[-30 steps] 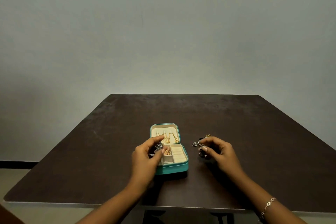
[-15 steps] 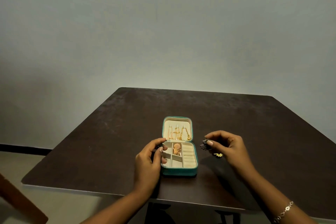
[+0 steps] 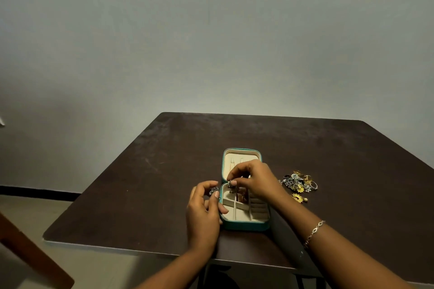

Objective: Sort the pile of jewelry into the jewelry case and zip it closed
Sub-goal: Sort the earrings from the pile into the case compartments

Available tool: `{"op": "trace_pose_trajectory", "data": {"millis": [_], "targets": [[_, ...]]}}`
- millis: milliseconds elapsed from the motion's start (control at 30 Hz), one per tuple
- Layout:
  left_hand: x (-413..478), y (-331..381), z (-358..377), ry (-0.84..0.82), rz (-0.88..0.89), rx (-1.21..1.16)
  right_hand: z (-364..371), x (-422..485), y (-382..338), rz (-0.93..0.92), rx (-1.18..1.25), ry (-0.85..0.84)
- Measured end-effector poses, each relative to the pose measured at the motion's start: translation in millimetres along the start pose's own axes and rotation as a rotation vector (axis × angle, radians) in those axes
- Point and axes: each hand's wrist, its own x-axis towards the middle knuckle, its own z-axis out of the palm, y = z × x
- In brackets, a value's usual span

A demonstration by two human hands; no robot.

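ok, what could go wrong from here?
The right hand pinches a small piece above the open case; it could fall into a filled compartment and tangle. The left hand holds a second piece outside the rim; it could slip onto the table. The pile looks tangled; lifting one item may drag others.

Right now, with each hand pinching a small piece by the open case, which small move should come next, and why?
Probably the right hand lowers its dark piece into the far-left compartment of the case, just below it and seemingly bare; the left hand and its second piece could follow.
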Motion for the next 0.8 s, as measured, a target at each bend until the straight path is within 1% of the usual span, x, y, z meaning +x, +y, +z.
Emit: {"op": "trace_pose_trajectory", "data": {"millis": [100, 233, 333, 467, 533, 633, 700, 800], "targets": [[0, 0, 1, -0.002, 0.002, 0.012, 6, 7, -1, 0.044, -0.058, -0.025], [0, 0, 1, -0.007, 0.001, 0.029, 13, 11, -2, 0.046, -0.088, -0.066], [1, -1, 2, -0.001, 0.006, 0.036, 15, 11, -2, 0.065, -0.115, -0.062], [2, -1, 3, -0.008, 0.000, 0.035, 19, 11, 3, 0.119, -0.219, -0.037], [1, 0, 3, -0.012, 0.002, 0.034, 20, 9, 4, 0.111, -0.300, -0.027], [1, 0, 2, -0.009, 0.012, 0.037, 22, 7, 2, 0.022, -0.519, -0.005], [1, -2, 3, -0.003, 0.010, 0.020, 22, 8, 3, 0.026, -0.486, 0.011], [1, -3, 3, 0.002, -0.014, -0.011, 10, 11, 6, 0.077, -0.232, 0.099]]}}
